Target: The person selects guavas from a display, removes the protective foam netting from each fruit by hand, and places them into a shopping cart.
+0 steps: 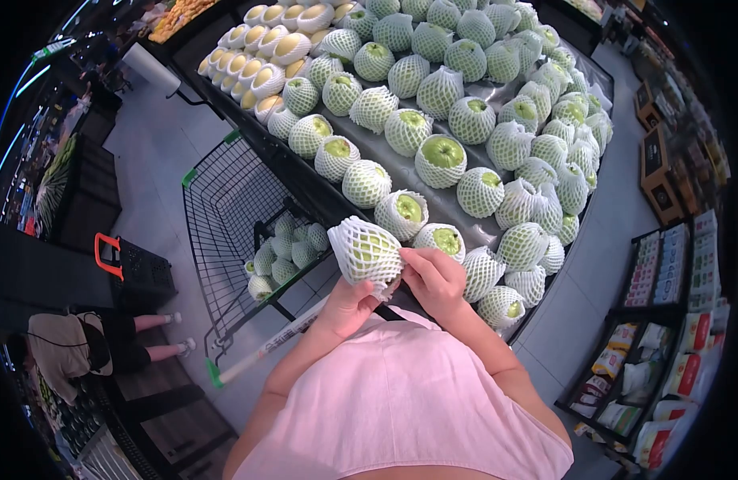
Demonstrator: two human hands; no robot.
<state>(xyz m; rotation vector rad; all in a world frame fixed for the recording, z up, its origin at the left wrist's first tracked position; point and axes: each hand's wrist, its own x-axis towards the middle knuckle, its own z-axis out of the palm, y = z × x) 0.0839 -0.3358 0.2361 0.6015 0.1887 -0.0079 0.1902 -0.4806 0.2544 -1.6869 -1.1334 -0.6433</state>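
Close in front of my body, my left hand is wrapped round the lower part of a green fruit in a white foam net. My right hand pinches the net's edge on the fruit's right side. Behind both hands, a sloping display bears several green fruits in the same kind of net, one with its green top bare. Smaller yellow fruits in white nets lie at its far left.
A wire shopping cart stands left of the display, holding several netted fruits. Farther left are a black basket with an orange handle and another person. Shelves of packets stand at the right.
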